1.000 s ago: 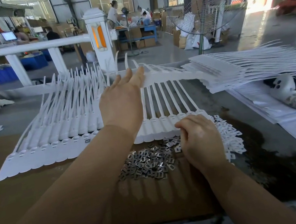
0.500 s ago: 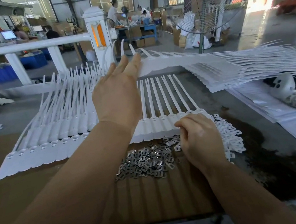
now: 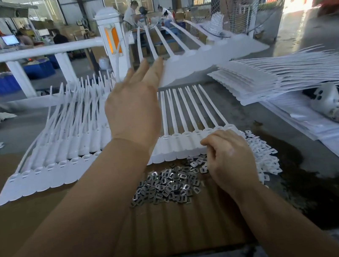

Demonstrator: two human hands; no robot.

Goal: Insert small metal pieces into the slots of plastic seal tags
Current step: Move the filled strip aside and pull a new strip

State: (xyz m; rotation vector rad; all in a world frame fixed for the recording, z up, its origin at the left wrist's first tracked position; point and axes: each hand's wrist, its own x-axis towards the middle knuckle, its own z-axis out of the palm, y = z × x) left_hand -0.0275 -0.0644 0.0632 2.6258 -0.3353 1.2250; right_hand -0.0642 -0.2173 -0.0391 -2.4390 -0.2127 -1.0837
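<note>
My left hand lifts a light, floppy sheet of seal tags on straight fingers above the metal pieces, best borne under its stiffer heads, while my right hand, fingers curled, rests on the flat sheet.

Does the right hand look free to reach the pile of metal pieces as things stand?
Probably yes. The right hand rests right beside the metal pieces, nothing lies between them, and the left hand is raised, lifting a tag sheet farther back.
</note>
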